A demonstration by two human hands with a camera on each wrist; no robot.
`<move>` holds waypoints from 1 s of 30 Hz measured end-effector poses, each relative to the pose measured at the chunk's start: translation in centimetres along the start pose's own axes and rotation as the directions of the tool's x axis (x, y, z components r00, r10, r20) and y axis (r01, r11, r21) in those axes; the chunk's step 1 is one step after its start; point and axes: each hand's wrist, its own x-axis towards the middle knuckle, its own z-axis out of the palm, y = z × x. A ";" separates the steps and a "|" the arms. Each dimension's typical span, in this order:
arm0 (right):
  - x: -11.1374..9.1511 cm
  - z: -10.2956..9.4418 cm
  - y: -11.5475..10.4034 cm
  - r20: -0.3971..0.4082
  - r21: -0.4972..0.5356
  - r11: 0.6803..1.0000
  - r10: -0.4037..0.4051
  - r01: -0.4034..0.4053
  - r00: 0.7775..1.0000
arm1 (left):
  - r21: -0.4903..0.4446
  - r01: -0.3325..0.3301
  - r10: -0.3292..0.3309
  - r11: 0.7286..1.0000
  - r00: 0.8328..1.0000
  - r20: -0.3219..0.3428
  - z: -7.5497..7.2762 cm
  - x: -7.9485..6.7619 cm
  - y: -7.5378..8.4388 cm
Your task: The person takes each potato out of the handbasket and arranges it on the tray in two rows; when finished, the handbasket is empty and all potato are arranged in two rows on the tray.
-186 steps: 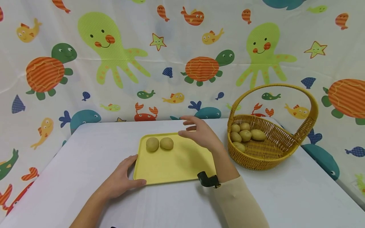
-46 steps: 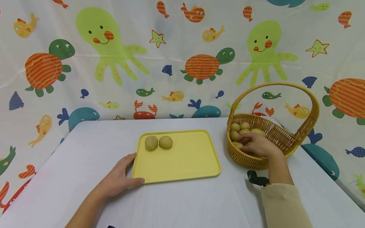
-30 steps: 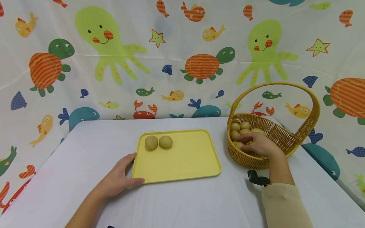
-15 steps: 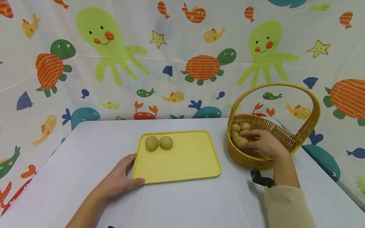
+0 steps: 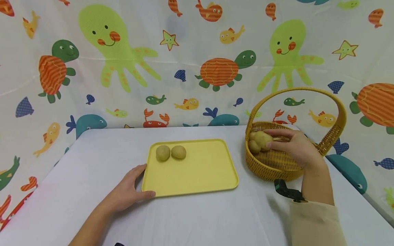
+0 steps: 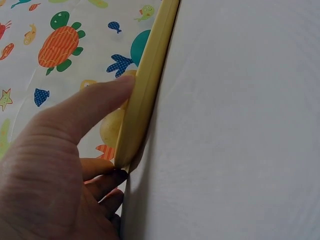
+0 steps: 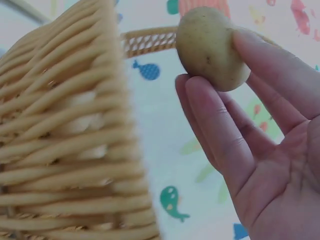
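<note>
In the head view, my right hand (image 5: 300,145) holds a potato (image 5: 263,140) over the wicker basket (image 5: 272,173). The right wrist view shows that potato (image 7: 207,50) pinched between thumb and fingertips, above the basket rim. Other potatoes (image 5: 253,147) lie at the basket's left side, partly hidden by the held one. My left hand (image 5: 127,191) grips the near left corner of a yellow tray (image 5: 200,174), thumb on the front edge and fingers at the left side. Two potatoes, one (image 5: 163,153) beside the other (image 5: 179,152), sit near the tray's far left corner.
A white cloth (image 5: 197,218) covers the table. The basket's tall arched handle (image 5: 298,89) rises above the right hand. Behind the table hangs a curtain (image 5: 191,34) printed with sea animals.
Six seconds ago my right hand was over the tray; it then reached into the basket. Now it has lifted a potato up from the others. The left hand stays at the tray corner.
</note>
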 end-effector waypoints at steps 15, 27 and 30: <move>-0.3 0.9 -2.7 -0.091 0.133 0.985 -0.101 0.113 0.991 | -0.027 -0.011 0.011 1.000 1.000 0.011 -0.7 1.0 -0.8; 0.3 2.4 -4.3 -0.094 0.098 0.979 -0.168 0.177 0.981 | -0.007 -0.008 0.008 1.000 1.000 0.013 -0.5 1.1 -0.7; 0.7 3.1 -4.5 -0.086 0.142 0.967 -0.201 0.212 0.976 | -0.002 -0.008 0.008 1.000 1.000 0.016 -0.5 1.1 -0.8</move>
